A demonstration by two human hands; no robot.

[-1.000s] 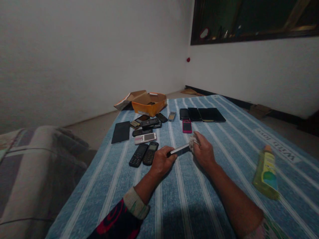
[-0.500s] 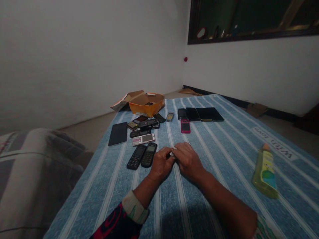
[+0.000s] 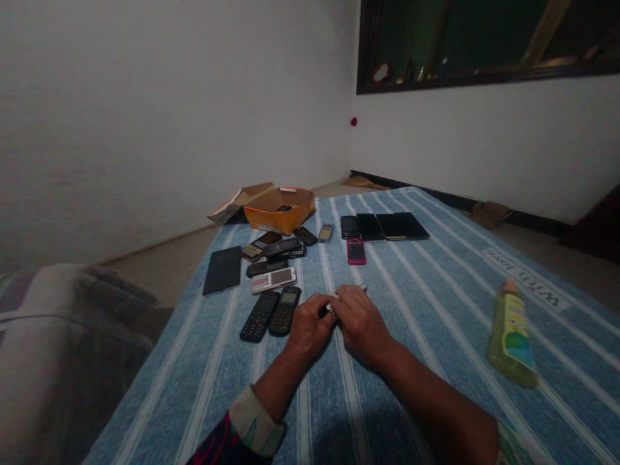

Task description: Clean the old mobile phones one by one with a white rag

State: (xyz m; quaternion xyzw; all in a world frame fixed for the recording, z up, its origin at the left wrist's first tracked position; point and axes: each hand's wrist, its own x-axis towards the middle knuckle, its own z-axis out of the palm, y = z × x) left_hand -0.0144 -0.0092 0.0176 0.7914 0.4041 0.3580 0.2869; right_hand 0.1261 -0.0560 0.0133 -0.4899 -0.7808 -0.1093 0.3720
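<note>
Over the striped cloth, my left hand (image 3: 310, 326) and my right hand (image 3: 359, 320) meet with fingers closed around a small pale thing (image 3: 331, 309). Most of it is covered by the fingers, so its kind cannot be made out. A silvery end (image 3: 363, 286) shows past the right hand's knuckles. Just left of my left hand lie two black keypad phones, one (image 3: 285, 312) nearer and one (image 3: 260, 316) beside it. Beyond them is a white-and-pink phone (image 3: 274, 279). A pink phone (image 3: 356, 250) lies farther off, ahead of my right hand.
A blue striped cloth (image 3: 407, 400) covers the surface. An open orange box (image 3: 281, 219) stands at the far end, near several piled phones (image 3: 283, 247). Dark flat devices (image 3: 402, 226) lie in a row. A black tablet-like slab (image 3: 222, 270) is left; a yellow-green bottle (image 3: 511, 342) lies right.
The view has shifted slightly, so the things on the cloth appear a little lower and farther left. Both hands stay together on the small thing, and a silvery end shows more beyond the right hand.
</note>
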